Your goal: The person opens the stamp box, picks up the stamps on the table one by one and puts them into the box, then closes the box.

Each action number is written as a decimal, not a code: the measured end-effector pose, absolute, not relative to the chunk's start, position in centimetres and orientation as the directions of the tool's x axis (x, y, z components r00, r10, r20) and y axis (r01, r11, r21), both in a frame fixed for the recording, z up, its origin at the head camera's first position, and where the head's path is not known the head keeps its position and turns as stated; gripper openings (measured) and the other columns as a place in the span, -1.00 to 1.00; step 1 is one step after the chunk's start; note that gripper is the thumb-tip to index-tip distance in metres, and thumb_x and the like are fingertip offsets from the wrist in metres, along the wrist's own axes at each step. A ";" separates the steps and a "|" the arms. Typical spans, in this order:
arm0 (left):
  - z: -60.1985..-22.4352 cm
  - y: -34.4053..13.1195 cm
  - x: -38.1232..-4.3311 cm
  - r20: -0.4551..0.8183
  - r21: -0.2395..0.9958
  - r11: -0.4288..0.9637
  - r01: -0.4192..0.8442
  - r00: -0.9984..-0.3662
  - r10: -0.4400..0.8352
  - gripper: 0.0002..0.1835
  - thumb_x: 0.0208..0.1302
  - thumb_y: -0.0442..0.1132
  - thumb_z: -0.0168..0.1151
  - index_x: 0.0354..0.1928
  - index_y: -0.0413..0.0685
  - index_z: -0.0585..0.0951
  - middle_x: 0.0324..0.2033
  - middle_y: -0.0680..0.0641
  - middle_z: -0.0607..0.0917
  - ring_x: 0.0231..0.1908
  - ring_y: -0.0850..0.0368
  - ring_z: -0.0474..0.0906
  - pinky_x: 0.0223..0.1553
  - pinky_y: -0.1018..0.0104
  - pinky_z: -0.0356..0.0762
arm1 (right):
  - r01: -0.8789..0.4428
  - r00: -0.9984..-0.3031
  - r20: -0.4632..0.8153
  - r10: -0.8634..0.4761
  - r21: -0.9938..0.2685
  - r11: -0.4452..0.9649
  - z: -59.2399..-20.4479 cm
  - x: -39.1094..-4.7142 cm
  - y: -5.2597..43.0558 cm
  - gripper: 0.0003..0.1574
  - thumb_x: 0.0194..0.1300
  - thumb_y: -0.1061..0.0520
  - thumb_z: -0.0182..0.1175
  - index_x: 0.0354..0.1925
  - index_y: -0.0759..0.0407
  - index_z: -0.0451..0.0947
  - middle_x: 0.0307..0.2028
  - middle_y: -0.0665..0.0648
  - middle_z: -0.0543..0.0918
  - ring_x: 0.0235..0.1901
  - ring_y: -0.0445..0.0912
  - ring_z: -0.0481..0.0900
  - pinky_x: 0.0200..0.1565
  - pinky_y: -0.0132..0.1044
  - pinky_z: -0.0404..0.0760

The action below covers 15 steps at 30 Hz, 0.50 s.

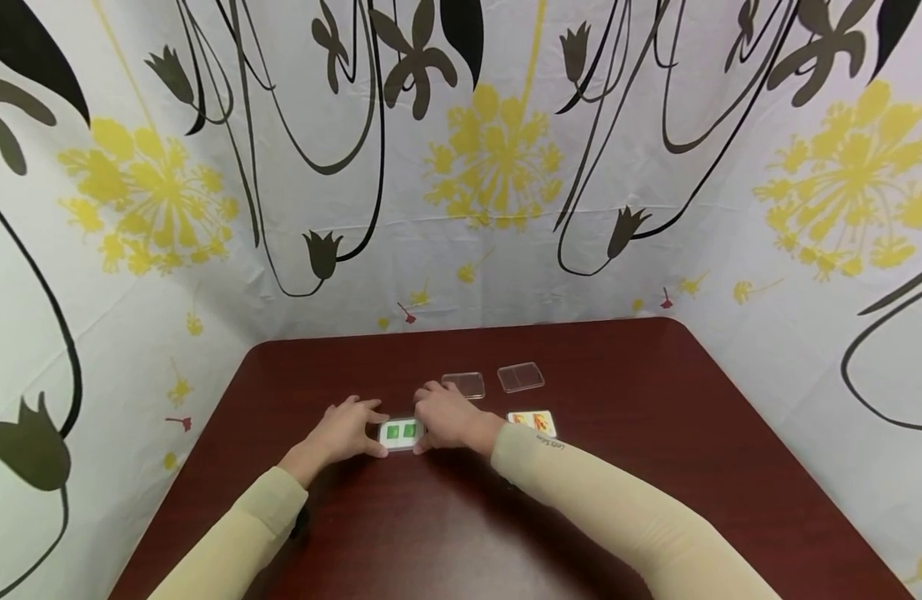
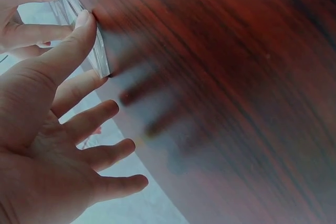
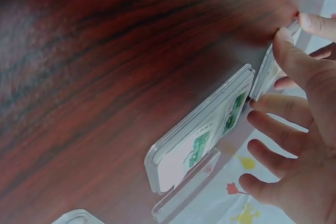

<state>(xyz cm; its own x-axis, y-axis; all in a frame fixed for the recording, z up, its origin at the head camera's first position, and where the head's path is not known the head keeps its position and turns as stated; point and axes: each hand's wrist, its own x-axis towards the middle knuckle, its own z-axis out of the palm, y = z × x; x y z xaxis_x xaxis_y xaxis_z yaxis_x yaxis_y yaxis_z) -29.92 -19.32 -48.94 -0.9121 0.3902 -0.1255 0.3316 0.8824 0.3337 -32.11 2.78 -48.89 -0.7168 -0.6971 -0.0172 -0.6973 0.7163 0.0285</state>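
A flat clear plastic case [image 1: 401, 434] holding a white card with two green pictures lies on the table between the hands. My left hand [image 1: 348, 430] pinches its left end between thumb and index finger, the other fingers spread out behind. At the opposite end, my right hand [image 1: 448, 415] holds the case by thumb and index finger; its other fingers are extended in the right wrist view. Edge-on in the left wrist view, the case [image 2: 100, 48] looks layered; whether a lid is fully seated cannot be told.
Right of the right hand lies another card case [image 1: 532, 422] with orange and yellow pictures, partly behind the sleeve. Two clear plastic pieces [image 1: 521, 377] lie farther back. The dark red wooden table [image 1: 618, 467] meets a patterned cloth [image 1: 506, 275] behind.
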 end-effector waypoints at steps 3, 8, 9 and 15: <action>-49.0 -19.4 -29.7 -0.129 0.337 0.887 0.316 -0.917 0.376 -0.31 0.05 0.08 0.57 0.24 0.03 0.65 0.36 -0.18 0.46 0.35 -0.27 0.28 0.24 -0.38 0.20 | -0.693 -0.721 -0.023 -0.693 0.020 0.721 -48.8 -32.0 2.8 -0.52 0.07 -0.41 0.44 -0.36 -0.09 0.71 0.01 -0.03 0.60 0.20 0.02 0.41 0.22 0.14 0.39; -49.3 -19.5 -29.5 -0.131 0.357 0.886 0.297 -0.923 0.362 -0.30 0.06 0.08 0.57 0.27 0.03 0.63 0.35 -0.19 0.47 0.32 -0.24 0.33 0.22 -0.35 0.25 | -0.690 -0.724 -0.025 -0.690 0.020 0.724 -48.7 -31.9 2.8 -0.49 0.06 -0.42 0.44 -0.30 -0.08 0.74 0.01 -0.04 0.61 0.19 0.01 0.42 0.23 0.15 0.38; -49.3 -19.5 -29.5 -0.129 0.363 0.883 0.296 -0.923 0.362 -0.30 0.06 0.07 0.57 0.27 0.03 0.63 0.35 -0.19 0.46 0.32 -0.24 0.33 0.22 -0.35 0.25 | -0.690 -0.724 -0.022 -0.689 0.023 0.724 -48.7 -31.9 2.8 -0.49 0.06 -0.42 0.44 -0.30 -0.08 0.74 0.01 -0.04 0.61 0.19 0.01 0.42 0.23 0.15 0.38; -49.6 -19.4 -29.5 -0.109 0.379 0.872 0.309 -0.921 0.374 -0.31 0.04 0.07 0.58 0.24 0.02 0.65 0.34 -0.19 0.47 0.30 -0.22 0.35 0.21 -0.32 0.30 | -0.681 -0.732 -0.004 -0.681 0.005 0.732 -49.0 -31.8 3.2 -0.48 0.04 -0.43 0.45 -0.28 -0.08 0.76 0.05 -0.04 0.61 0.21 0.01 0.41 0.25 0.18 0.35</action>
